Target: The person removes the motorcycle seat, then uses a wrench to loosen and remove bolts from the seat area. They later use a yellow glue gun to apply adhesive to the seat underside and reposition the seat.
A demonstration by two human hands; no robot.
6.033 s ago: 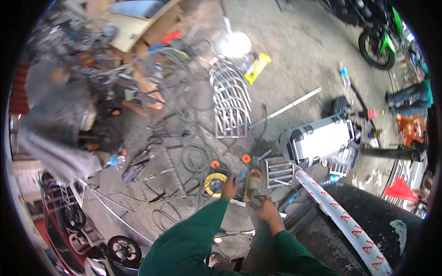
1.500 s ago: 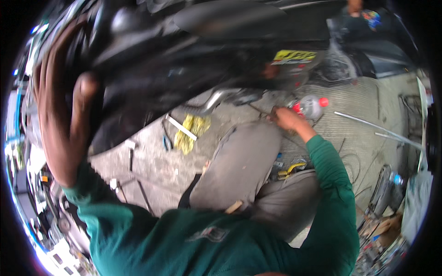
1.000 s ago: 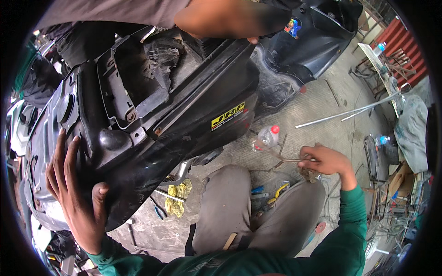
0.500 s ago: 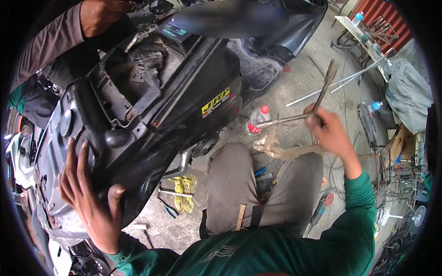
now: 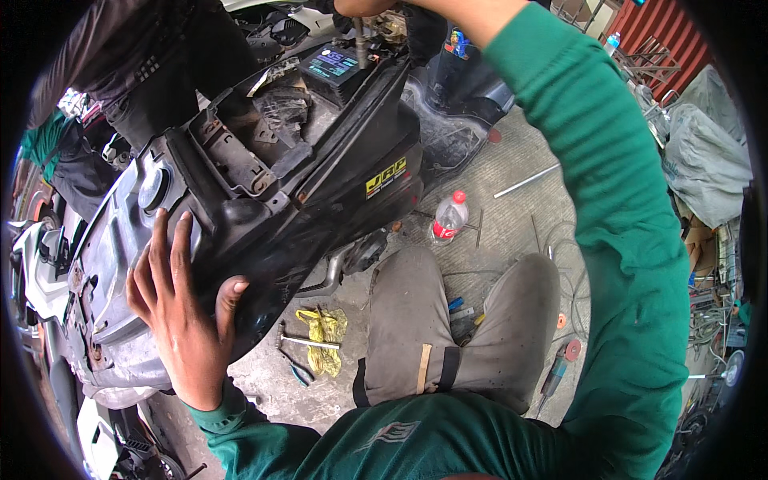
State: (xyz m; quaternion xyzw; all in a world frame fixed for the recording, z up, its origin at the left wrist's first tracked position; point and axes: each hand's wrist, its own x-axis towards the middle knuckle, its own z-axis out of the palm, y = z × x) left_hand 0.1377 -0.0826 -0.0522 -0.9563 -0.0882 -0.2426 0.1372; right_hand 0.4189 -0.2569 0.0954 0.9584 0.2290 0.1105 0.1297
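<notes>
Black scooter body panel (image 5: 320,184) tilted over floor; left hand (image 5: 180,316) spread flat against its flank, bracing. Right hand (image 5: 376,8) at top edge, fingers gripping thin tool (image 5: 362,44) by battery (image 5: 336,68).

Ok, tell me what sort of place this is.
Most likely an open-air motorbike repair or metalwork yard. A stripped black scooter body with its battery exposed is steadied by the left hand, and hand tools and metal rods lie on the bare concrete floor.
</notes>
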